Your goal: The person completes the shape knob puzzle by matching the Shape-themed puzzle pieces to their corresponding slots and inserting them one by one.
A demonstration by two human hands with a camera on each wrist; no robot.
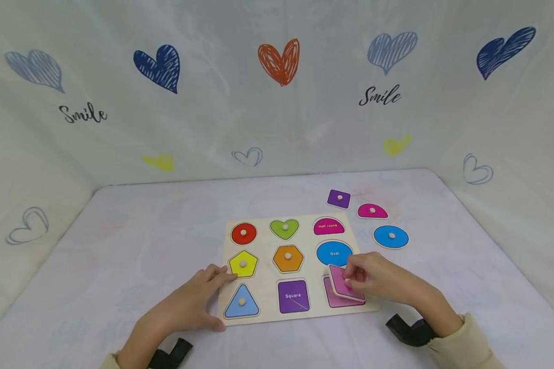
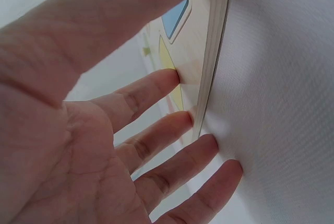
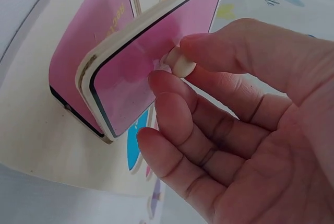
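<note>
My right hand (image 1: pixel 374 277) pinches the knob (image 3: pixel 180 63) of a pink rectangle puzzle piece (image 1: pixel 343 283). The piece is tilted over the pink rectangular recess (image 3: pixel 86 51) at the near right corner of a wooden puzzle board (image 1: pixel 268 274). Whether its lower edge touches the board I cannot tell. At the board's left edge, my left hand (image 1: pixel 196 300) lies with fingers spread, fingertips by the yellow pentagon piece (image 1: pixel 242 264) and thumb near the front corner. Bare recesses show for the purple square (image 1: pixel 293 295), blue oval (image 1: pixel 334 253) and pink half round (image 1: pixel 329 226).
Loose on the table to the right lie a purple square piece (image 1: pixel 339 199), a pink half-round piece (image 1: pixel 372 210) and a blue oval piece (image 1: pixel 391 237). Red circle (image 1: pixel 243 233), green heart (image 1: pixel 284 229), orange hexagon (image 1: pixel 288 258) and blue triangle (image 1: pixel 242 301) pieces sit in the board.
</note>
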